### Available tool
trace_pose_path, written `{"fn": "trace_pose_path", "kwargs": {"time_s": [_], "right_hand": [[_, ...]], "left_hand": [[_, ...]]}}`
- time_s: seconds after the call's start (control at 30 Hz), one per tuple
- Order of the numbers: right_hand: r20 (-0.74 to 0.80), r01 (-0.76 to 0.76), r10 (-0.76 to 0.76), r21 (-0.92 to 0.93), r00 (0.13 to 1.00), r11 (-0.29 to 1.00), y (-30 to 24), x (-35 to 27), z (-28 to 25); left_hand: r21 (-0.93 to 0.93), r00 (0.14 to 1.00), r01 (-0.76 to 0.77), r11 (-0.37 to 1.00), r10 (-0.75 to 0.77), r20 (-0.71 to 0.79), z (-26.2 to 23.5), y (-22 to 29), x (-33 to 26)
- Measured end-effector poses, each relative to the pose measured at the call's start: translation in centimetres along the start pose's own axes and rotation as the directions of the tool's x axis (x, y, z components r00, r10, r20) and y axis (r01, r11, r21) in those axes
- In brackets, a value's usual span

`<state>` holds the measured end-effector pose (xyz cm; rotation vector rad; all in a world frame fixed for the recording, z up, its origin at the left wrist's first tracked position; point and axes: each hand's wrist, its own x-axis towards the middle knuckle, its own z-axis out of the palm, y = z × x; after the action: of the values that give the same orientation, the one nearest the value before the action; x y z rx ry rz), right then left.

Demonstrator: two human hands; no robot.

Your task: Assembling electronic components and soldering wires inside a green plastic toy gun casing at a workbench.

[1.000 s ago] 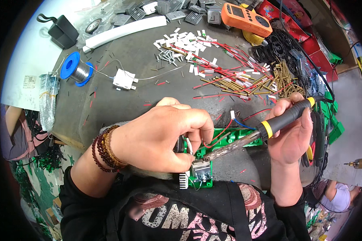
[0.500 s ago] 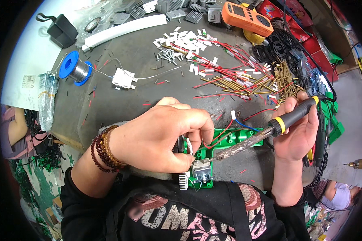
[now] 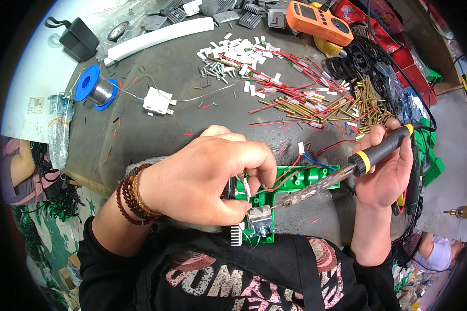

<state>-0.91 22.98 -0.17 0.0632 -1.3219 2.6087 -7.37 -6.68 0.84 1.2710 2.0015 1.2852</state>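
My right hand (image 3: 383, 173) grips a soldering iron (image 3: 383, 147) with a black handle and yellow rings. Its thin tip points left, close beside a boxy metal-topped switch (image 3: 259, 220) that sits on a green plastic housing (image 3: 316, 178). From the left, my left hand (image 3: 202, 176) reaches over the housing, fingers curled and thumb by the switch's upper edge. A thin white piece (image 3: 246, 185), perhaps a sleeved wire, shows between its fingers; its ends are partly hidden. Red and blue wires (image 3: 316, 161) run from the housing. A white comb-like part (image 3: 236, 235) lies next to the switch.
Solder wire on a blue spool (image 3: 96, 88) stands at the left, by a white switch-like block (image 3: 158, 101). Beyond my hands are screws (image 3: 218, 71), brass rods (image 3: 296, 110) and red-wired pieces. An orange meter (image 3: 319, 23) and grey metal parts (image 3: 225, 18) lie at the back.
The soldering iron's tip has drawn slightly to the right, away from the switch's terminal. My left hand stays nearly in place.
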Motion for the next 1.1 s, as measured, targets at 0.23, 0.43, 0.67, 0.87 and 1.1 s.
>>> {"fn": "trace_pose_path", "kwargs": {"time_s": [0.23,0.43,0.67,0.87,1.1], "right_hand": [[-0.006,0.000,0.000,0.011,1.000,1.000,-0.1,0.0,0.1],[0.009,-0.006,0.005,0.023,1.000,1.000,-0.1,-0.1,0.0],[0.023,-0.001,0.001,0.009,1.000,1.000,0.4,-0.3,0.2],[0.032,-0.017,0.017,0.025,0.999,1.000,0.9,-0.4,0.5],[0.076,-0.005,0.006,-0.016,0.997,1.000,1.2,-0.5,0.1]], "left_hand": [[0.016,1.000,0.000,1.000,0.000,0.010,-0.1,0.0,0.0],[0.038,1.000,-0.019,0.999,0.018,0.008,-0.2,0.1,0.2],[-0.026,0.999,-0.036,0.999,0.035,-0.039,0.1,-0.2,0.1],[-0.023,0.998,-0.050,0.999,0.049,-0.025,-0.1,-0.4,0.1],[-0.019,0.999,-0.037,0.999,0.037,-0.011,-0.1,-0.3,0.1]]}}
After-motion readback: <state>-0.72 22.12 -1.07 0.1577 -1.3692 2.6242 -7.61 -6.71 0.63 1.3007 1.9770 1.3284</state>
